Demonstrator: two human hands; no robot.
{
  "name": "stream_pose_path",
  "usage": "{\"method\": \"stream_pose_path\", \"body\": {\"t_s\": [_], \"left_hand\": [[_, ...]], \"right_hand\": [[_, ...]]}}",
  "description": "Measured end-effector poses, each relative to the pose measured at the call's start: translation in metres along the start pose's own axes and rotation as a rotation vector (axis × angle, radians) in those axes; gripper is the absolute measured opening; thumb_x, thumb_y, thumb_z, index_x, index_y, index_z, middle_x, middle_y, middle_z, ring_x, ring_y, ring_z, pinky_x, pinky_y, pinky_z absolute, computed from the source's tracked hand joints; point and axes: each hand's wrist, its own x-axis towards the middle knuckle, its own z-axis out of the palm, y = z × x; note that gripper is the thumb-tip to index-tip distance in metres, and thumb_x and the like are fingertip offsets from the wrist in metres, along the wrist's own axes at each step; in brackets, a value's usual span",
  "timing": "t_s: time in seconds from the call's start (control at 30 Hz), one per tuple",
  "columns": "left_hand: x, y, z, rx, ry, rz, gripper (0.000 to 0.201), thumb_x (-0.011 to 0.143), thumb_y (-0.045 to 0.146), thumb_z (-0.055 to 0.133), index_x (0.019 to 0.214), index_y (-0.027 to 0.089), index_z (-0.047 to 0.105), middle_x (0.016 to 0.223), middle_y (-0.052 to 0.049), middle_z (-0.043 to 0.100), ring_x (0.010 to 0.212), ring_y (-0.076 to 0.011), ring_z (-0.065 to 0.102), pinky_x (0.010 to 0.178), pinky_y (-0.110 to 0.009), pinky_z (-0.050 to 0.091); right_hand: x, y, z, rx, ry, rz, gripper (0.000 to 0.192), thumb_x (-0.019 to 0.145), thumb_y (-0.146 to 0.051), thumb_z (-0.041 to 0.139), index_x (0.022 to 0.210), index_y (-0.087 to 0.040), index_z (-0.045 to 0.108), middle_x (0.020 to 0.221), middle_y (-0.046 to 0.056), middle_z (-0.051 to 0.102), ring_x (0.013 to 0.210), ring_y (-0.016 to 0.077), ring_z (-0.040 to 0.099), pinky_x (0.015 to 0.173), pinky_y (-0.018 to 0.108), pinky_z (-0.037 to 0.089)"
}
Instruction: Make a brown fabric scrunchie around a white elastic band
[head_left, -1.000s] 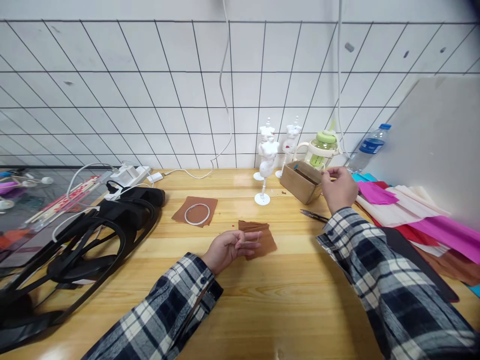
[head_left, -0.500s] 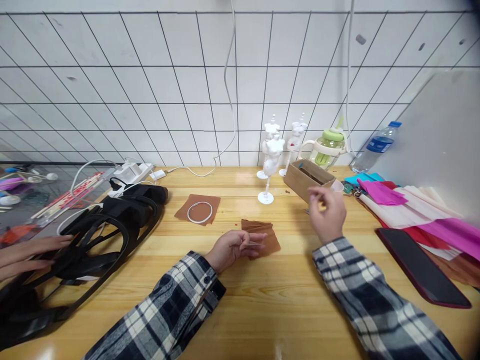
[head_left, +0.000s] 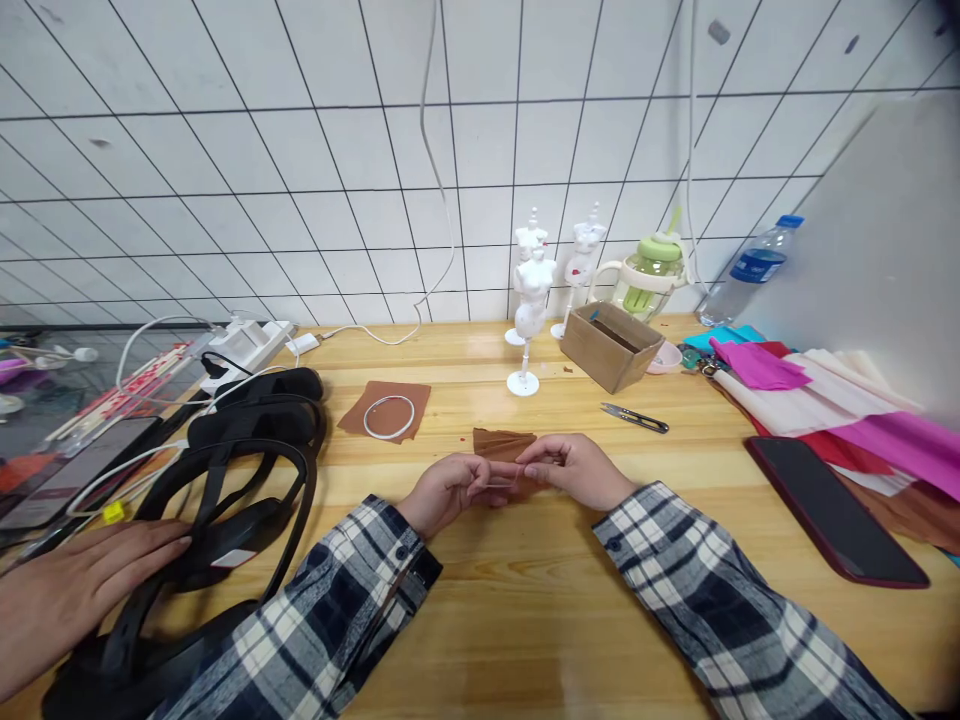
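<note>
Brown folded paper (head_left: 504, 442) pinched by left hand (head_left: 448, 489) and right hand (head_left: 576, 470) fingers.

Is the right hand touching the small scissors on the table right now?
No, the right hand is at the folded brown paper beside the left hand, while the scissors lie apart, untouched.

white tiled wall (head_left: 300, 150), wooden table (head_left: 540, 620)
</note>
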Motion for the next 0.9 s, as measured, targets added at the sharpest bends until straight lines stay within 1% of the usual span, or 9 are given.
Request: {"method": "stream_pose_path", "body": {"t_s": [0.13, 0.27, 0.33, 0.43, 0.53, 0.6, 0.67, 0.8, 0.9], "left_hand": [[-0.001, 0.002, 0.002, 0.023, 0.023, 0.013, 0.018, 0.071, 0.015, 0.05, 0.053, 0.014, 0.048, 0.111, -0.018, 0.068, 0.091, -0.0261, 0.066, 0.077, -0.034, 0.049], [-0.001, 0.003, 0.004, 0.082, 0.088, 0.099, 0.017, 0.079, 0.026, 0.054, 0.067, 0.014, 0.055, 0.104, -0.015, 0.068, 0.078, -0.022, 0.064, 0.066, -0.031, 0.05], [0.0, 0.004, 0.005, 0.242, 0.174, 0.149, 0.019, 0.083, 0.032, 0.056, 0.076, 0.015, 0.061, 0.094, -0.011, 0.068, 0.075, -0.0202, 0.062, 0.064, -0.029, 0.048], [-0.002, 0.008, 0.003, 0.62, 0.329, 0.317, 0.014, 0.081, 0.028, 0.064, 0.074, 0.017, 0.068, 0.078, -0.006, 0.065, 0.075, -0.0178, 0.056, 0.071, -0.025, 0.044], [-0.006, 0.017, -0.005, 0.888, 0.375, 0.472, 0.004, 0.072, 0.018, 0.073, 0.072, 0.021, 0.072, 0.091, -0.006, 0.066, 0.089, -0.0202, 0.053, 0.088, -0.025, 0.037], [-0.009, 0.024, -0.01, 0.924, 0.376, 0.517, 0.014, 0.067, 0.013, 0.076, 0.075, 0.024, 0.075, 0.101, -0.007, 0.066, 0.1, -0.0233, 0.051, 0.097, -0.026, 0.031], [-0.011, 0.029, -0.014, 0.977, 0.406, 0.564, 0.02, 0.067, 0.012, 0.076, 0.08, 0.026, 0.076, 0.103, -0.007, 0.065, 0.108, -0.0261, 0.048, 0.103, -0.029, 0.026], [-0.007, 0.026, -0.013, 1.179, 0.533, 0.627, 0.036, 0.076, 0.02, 0.069, 0.11, 0.03, 0.07, 0.108, -0.007, 0.061, 0.114, -0.029, 0.043, 0.11, -0.037, 0.014], [-0.001, 0.02, -0.014, 1.23, 0.616, 0.653, 0.037, 0.082, 0.025, 0.062, 0.119, 0.03, 0.065, 0.118, -0.008, 0.057, 0.117, -0.029, 0.042, 0.11, -0.041, 0.015]], "right_hand": [[0.0, 0.002, -0.008, -0.139, 0.065, -0.033, 0.019, 0.074, -0.037, 0.067, 0.077, -0.02, 0.073, 0.069, 0.0, 0.07, 0.058, 0.0126, 0.059, 0.054, 0.023, 0.045], [0.0, 0.001, -0.02, -0.35, 0.175, -0.144, 0.019, 0.081, -0.036, 0.061, 0.083, -0.023, 0.074, 0.08, 0.002, 0.073, 0.07, 0.0162, 0.064, 0.065, 0.027, 0.048], [-0.001, -0.001, -0.022, -0.463, 0.21, -0.217, 0.019, 0.084, -0.035, 0.058, 0.086, -0.025, 0.075, 0.088, 0.003, 0.074, 0.079, 0.018, 0.066, 0.074, 0.029, 0.049], [-0.002, -0.003, -0.021, -0.59, 0.23, -0.266, 0.021, 0.088, -0.032, 0.053, 0.088, -0.026, 0.074, 0.093, 0.003, 0.074, 0.087, 0.0194, 0.066, 0.079, 0.031, 0.047], [-0.002, -0.002, -0.021, -0.54, 0.199, -0.171, 0.02, 0.086, -0.031, 0.054, 0.081, -0.024, 0.072, 0.082, 0.002, 0.073, 0.077, 0.018, 0.065, 0.07, 0.028, 0.047], [-0.002, -0.001, -0.02, -0.412, 0.127, -0.075, 0.021, 0.084, -0.034, 0.056, 0.076, -0.022, 0.071, 0.071, 0.0, 0.07, 0.064, 0.0156, 0.061, 0.061, 0.026, 0.045], [-0.002, -0.002, -0.018, -0.35, 0.108, -0.032, 0.022, 0.083, -0.036, 0.056, 0.074, -0.021, 0.07, 0.065, -0.001, 0.067, 0.057, 0.0142, 0.058, 0.055, 0.024, 0.043], [-0.003, -0.009, -0.009, -0.527, 0.246, -0.177, 0.019, 0.086, -0.033, 0.054, 0.081, -0.022, 0.07, 0.076, 0.001, 0.07, 0.066, 0.0145, 0.059, 0.061, 0.025, 0.042], [-0.005, -0.012, -0.004, -0.647, 0.265, -0.317, 0.02, 0.09, -0.03, 0.05, 0.086, -0.023, 0.069, 0.086, 0.002, 0.07, 0.076, 0.0153, 0.061, 0.065, 0.025, 0.042]]}}
